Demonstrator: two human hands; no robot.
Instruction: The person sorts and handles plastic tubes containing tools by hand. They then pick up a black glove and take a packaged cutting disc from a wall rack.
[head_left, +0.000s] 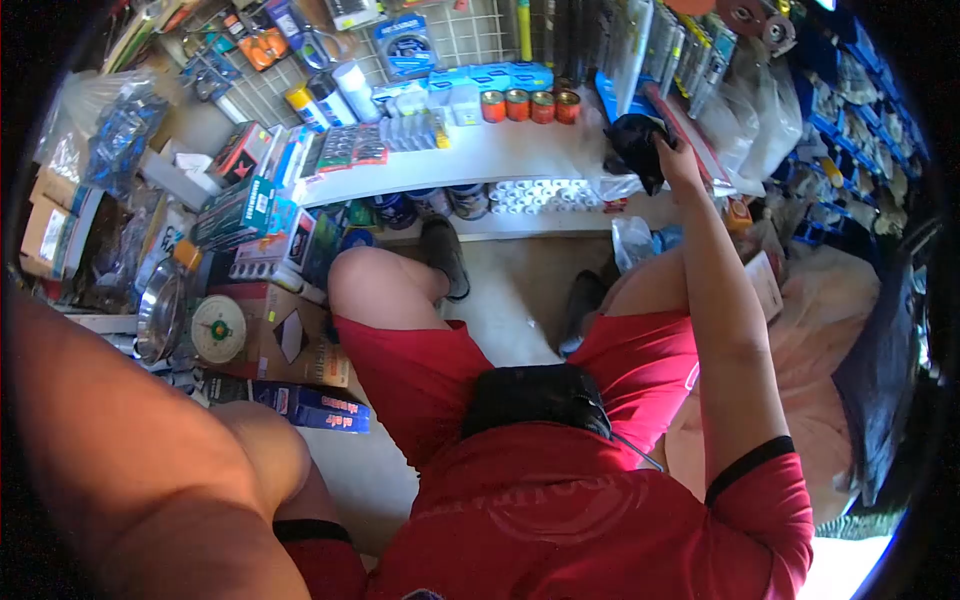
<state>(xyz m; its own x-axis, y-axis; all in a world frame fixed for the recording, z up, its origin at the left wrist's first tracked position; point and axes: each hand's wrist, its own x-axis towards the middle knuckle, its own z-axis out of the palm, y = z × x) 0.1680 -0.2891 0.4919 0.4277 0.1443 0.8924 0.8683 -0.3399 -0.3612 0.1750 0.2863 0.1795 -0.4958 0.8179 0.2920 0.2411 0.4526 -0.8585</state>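
My right arm reaches forward to the right end of the white shelf. There my right hand [676,162] is closed on a black crumpled bundle [637,145]; whether it is a plastic bag or cloth I cannot tell. Its fingers are partly hidden by the bundle. Close beside the bundle is a red, long narrow item [685,135], and several small red cans [542,106] stand to its left. My left arm is bent up close to the camera at the lower left, its hand outside the picture. A black pouch [540,400] rests at my waist.
Blue boxes [490,76] and spray cans [355,88] line the back of the white shelf [440,172]. At left, a dial scale [218,328] stands by a cardboard box [300,335]. Blue bins [850,150] of packets fill the right side. Plastic bags [765,120] hang nearby.
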